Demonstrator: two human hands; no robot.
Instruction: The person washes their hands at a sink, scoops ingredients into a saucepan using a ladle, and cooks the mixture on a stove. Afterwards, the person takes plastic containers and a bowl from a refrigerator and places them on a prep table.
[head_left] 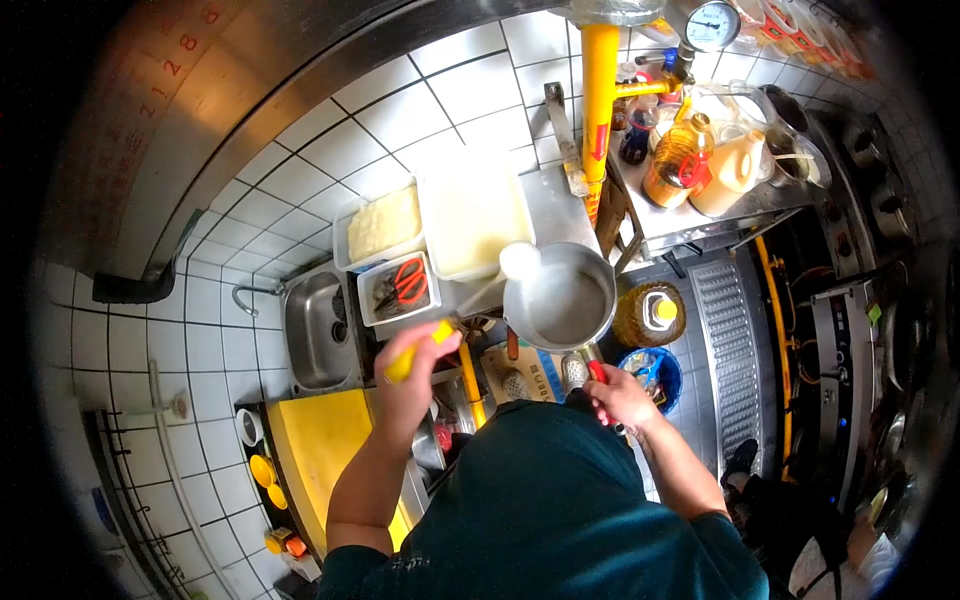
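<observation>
My left hand [408, 372] is closed round the yellow handle of a ladle [519, 261]. The ladle's pale round head is over the left rim of a metal pan [562, 297]. Fingers closed, my right hand [624, 398] grips the pan's red and black handle just in front of my body. No food can be made out in the grey pan. Left of it stand a large white container [476, 222] with pale contents, a tub of pale yellow food [384, 224] and a small white box [391, 302] with red-handled scissors [409, 282].
A sink [318, 335] and yellow board [335, 440] lie left. An oil jug [650, 312] and blue bin [652, 372] stand right of the pan. Bottles [735, 172] crowd the upper-right shelf beside a yellow pipe [598, 110]. A person's dark shoe [740, 458] shows lower right.
</observation>
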